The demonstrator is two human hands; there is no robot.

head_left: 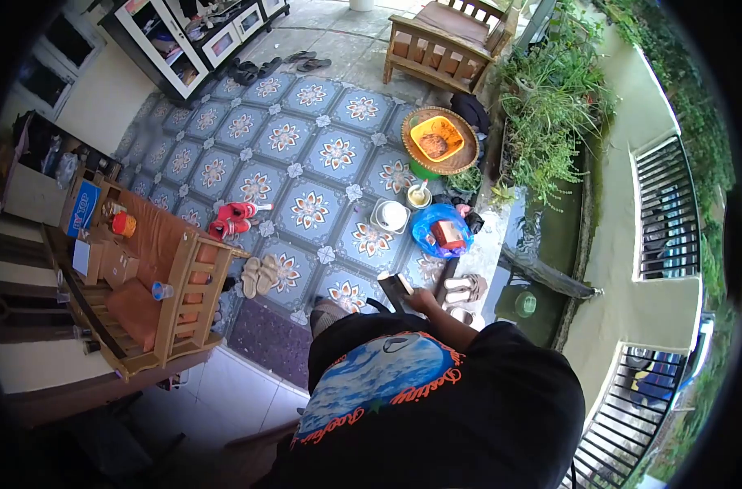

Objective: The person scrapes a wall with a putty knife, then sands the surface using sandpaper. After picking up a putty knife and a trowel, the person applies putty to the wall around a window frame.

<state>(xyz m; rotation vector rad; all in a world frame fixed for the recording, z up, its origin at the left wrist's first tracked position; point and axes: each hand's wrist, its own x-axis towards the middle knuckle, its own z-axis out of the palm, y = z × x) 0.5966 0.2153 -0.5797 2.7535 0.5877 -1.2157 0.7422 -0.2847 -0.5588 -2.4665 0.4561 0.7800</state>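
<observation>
My right hand [424, 301] is closed at the side of a dark, flat object [398, 294] with a pale end, just in front of my black printed shirt. What the object is cannot be made out. Beyond it, a blue plastic bag [427, 231] with a red packet [449, 235] lies on the tiles, beside a white container [390, 216] and a small pale bowl [418, 196]. Farther off, an orange basin [437, 138] sits in a round woven tray [471, 160]. My left hand is not in view.
At the left stands a wooden bench [169, 314] with cushions and boxes. Red shoes [234, 219], beige sandals [259, 276] and more sandals [465, 288] lie on the floor. A second bench [443, 55] is at the back, with plants [542, 122] and a water channel [542, 236] at the right.
</observation>
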